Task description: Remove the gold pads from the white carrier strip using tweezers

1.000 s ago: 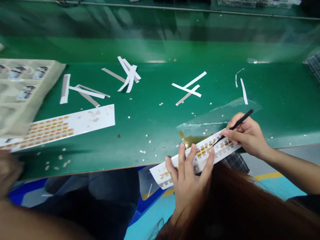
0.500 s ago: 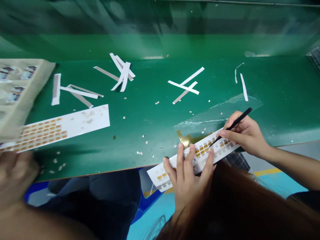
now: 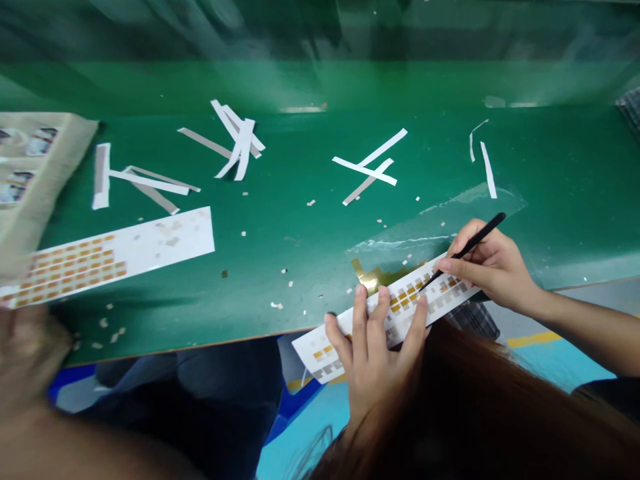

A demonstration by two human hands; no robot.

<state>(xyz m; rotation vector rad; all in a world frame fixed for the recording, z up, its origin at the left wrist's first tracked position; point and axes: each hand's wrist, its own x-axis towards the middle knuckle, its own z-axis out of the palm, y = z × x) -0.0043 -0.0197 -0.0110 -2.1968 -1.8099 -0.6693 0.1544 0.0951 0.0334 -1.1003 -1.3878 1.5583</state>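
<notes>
My left hand (image 3: 373, 357) lies flat with its fingers spread on a white backing strip (image 3: 320, 347) that carries rows of small amber and grey stickers and overhangs the table's front edge. My right hand (image 3: 493, 267) is closed on black tweezers (image 3: 467, 250). Their tip touches the strip's right part among the stickers. A gold foil piece (image 3: 370, 277) and a clear film sheet (image 3: 440, 227) lie just behind the strip. My brown hair (image 3: 475, 413) hangs in the lower right.
The green table (image 3: 310, 260) holds scattered white paper strips (image 3: 367, 167), small cut scraps and a second sticker sheet (image 3: 115, 253) at the left. A beige tray (image 3: 35, 180) sits far left. Another person's blurred hand (image 3: 25, 353) and dark-clothed legs (image 3: 200, 400) are at lower left.
Both my hands stay on the strip, almost unmoved, with the tweezers' tip in the same rows. The view has drifted slightly, and the other person's hand at the left has shifted.
</notes>
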